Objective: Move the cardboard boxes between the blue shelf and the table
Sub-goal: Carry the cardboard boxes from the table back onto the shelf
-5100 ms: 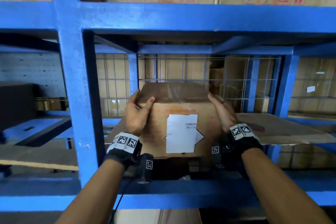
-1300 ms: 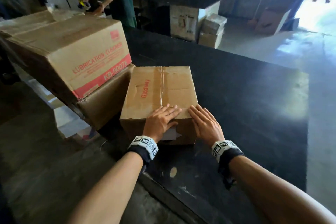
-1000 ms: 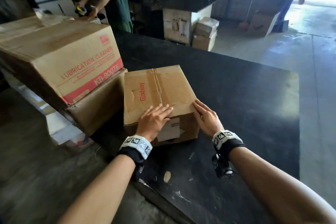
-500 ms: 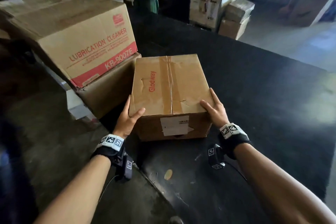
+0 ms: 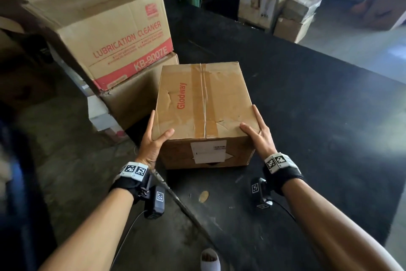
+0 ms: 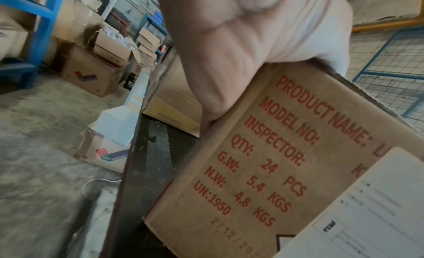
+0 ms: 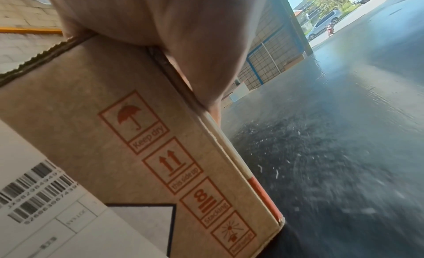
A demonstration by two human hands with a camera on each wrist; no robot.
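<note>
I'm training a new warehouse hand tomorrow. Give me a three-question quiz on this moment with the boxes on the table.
1. True or false: the Glodway box rests on the black table.
2. Which box sits on top of the stack to the left?
A. the Lubrication Cleaner box
B. a blue crate
C. a white foam box
3. Fill in: the left hand and the right hand hold the Glodway box at its two near top ____.

Key: 1 true; 2 A; 3 corners.
</note>
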